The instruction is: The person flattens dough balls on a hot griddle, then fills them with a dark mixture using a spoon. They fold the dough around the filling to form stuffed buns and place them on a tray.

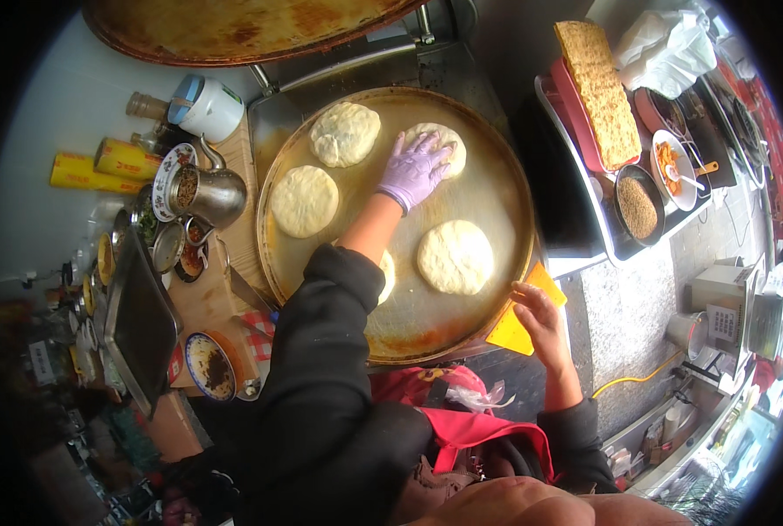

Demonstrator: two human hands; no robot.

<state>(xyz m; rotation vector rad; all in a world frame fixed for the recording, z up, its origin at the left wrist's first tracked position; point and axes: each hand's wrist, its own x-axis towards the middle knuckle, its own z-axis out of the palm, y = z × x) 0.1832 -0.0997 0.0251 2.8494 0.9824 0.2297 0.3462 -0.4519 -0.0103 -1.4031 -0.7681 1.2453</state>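
My left hand (416, 169), in a thin purple glove, rests on a round of flattened dough (456, 158) with its fingers spread. That round lies toward the far side of a wide, oiled, circular metal griddle pan (398, 329). Other pale dough rounds, such as one near the right rim (456, 256) and one at the left (305, 201), sit apart on the pan. My left forearm partly covers another dough round (386, 277). Bare and loosely curled, my right hand (541, 319) is by the pan's right front rim, above a yellow flat piece (520, 325), and appears to hold nothing.
A browned round lid (260, 33) is raised behind the pan. At left stand a metal pitcher (217, 194), a dark tray (141, 322), a knife (250, 289) and a smeared bowl (212, 365). At right, a flatbread slab (598, 92) and a bowl of sesame seeds (638, 204) occupy a counter.
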